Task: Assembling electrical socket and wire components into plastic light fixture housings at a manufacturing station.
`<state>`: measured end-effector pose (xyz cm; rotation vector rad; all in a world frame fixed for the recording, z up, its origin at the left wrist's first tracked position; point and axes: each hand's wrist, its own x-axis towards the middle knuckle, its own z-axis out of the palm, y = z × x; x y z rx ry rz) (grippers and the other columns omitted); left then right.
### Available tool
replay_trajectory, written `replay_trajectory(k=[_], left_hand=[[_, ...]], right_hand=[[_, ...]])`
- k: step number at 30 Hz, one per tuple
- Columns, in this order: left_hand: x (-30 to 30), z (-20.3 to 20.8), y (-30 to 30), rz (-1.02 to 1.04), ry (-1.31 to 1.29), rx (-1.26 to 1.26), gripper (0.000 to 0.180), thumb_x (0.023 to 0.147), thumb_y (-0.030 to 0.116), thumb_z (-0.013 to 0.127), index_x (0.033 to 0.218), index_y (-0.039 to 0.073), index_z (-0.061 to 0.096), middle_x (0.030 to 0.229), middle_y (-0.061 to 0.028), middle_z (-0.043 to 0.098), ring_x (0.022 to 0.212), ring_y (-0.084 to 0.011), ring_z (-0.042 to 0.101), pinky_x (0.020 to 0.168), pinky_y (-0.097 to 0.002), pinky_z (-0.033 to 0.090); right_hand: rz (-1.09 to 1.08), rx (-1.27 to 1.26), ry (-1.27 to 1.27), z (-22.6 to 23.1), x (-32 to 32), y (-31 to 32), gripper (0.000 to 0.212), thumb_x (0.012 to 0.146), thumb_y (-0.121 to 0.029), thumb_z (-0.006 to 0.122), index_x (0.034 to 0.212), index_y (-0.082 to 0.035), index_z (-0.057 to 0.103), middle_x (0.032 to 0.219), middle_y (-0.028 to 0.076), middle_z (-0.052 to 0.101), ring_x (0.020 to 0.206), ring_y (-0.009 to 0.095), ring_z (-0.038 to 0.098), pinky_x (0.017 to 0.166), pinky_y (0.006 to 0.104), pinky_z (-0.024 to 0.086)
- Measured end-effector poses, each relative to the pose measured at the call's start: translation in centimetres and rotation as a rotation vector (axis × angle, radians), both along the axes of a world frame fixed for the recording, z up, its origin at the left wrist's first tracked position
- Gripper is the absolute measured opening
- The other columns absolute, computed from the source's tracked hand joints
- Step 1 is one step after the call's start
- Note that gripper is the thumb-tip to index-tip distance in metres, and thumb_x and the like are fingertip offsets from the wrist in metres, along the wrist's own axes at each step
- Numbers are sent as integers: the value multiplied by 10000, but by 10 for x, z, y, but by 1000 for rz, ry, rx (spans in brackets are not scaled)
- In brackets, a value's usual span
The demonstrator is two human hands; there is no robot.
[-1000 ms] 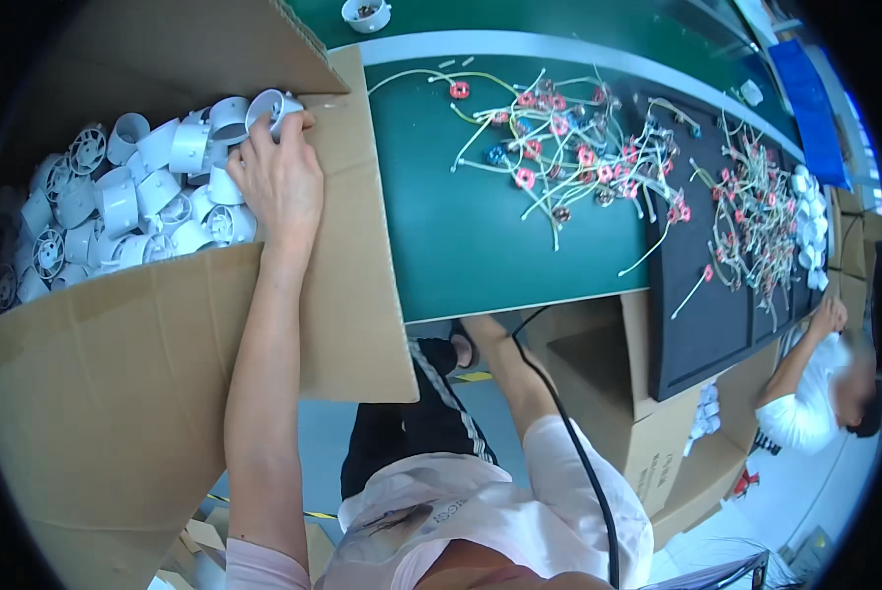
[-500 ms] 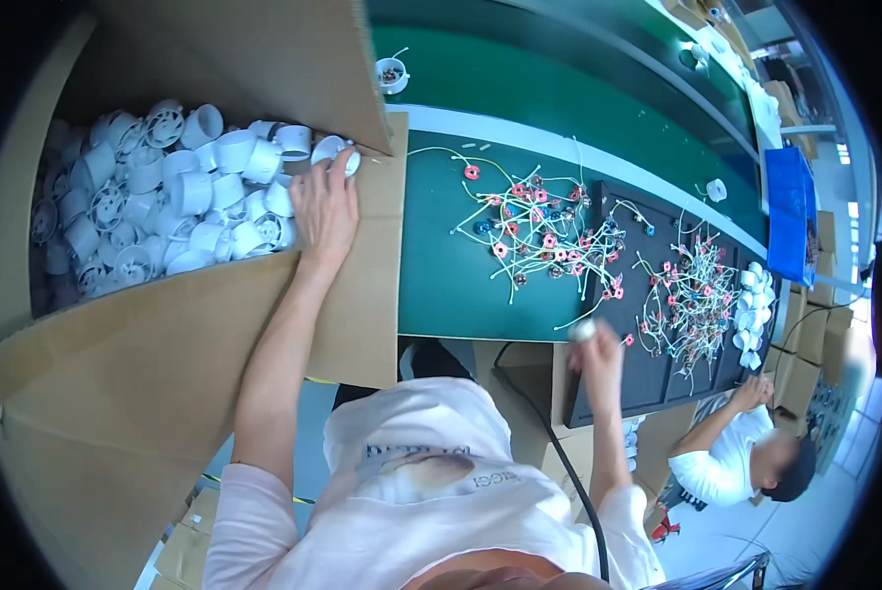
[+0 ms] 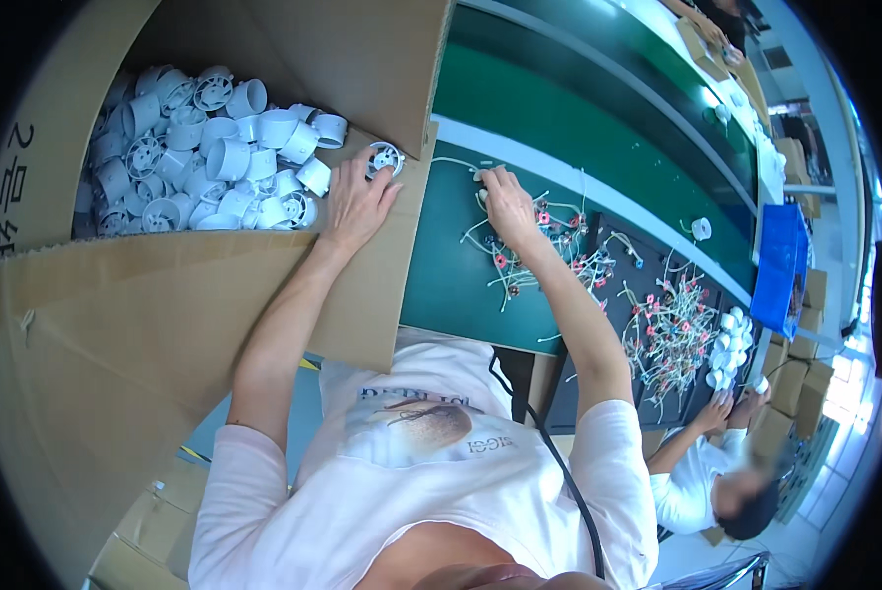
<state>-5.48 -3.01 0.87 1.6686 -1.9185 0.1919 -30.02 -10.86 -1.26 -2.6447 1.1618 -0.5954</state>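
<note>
My left hand grips a white plastic cup by its edge, its spoked end showing, over a flap of the cardboard box. Many similar white cups fill that box at the left. Over the green bench top, my right hand has its fingertips pinched together at a pale wire. Its fingers partly cover the wire's end. Just beside and under that forearm lies a tangle of pale wires with red and blue round parts.
A black tray holds more wired parts and a cluster of white cups. A co-worker sits at its far end. A blue bin stands at the right. One white cup rests on the green belt.
My right hand has moved from the tray's near edge up and left to the wires; the white piece it held is gone from it. My left hand has shifted slightly right with its cup.
</note>
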Motion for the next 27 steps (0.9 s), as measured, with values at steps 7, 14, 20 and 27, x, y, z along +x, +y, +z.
replay_trajectory(k=[7,14,20,27], left_hand=[[-3,-7,2,8,103,37,280,771,97,658,1029,66,555,1187,-178,453,1038,-391,483,873,-427,415],[-17,7,1,125,513,170,447,704,35,672,1099,53,464,1180,-196,453,1017,-376,507,883,-411,426],[-32,41,23,1,604,227,622,652,13,716,1187,54,400,1159,-178,481,1073,-314,511,904,-360,418],[-59,94,45,-118,1193,342,594,630,-39,725,1139,59,436,1124,-122,495,1037,-263,547,853,-327,446]], right_hand=[[-71,439,-250,17,1,-9,221,826,-46,515,1047,-41,533,917,103,573,784,235,593,648,330,494],[-82,1419,-974,104,-23,17,290,885,-139,557,1140,-5,522,925,105,582,657,99,535,507,209,430],[200,1870,-1252,140,-30,54,321,896,-178,561,1147,13,500,930,86,573,658,103,526,506,200,400],[154,2266,-1824,154,-11,89,151,913,-122,490,978,13,488,729,19,439,553,43,471,479,221,369]])
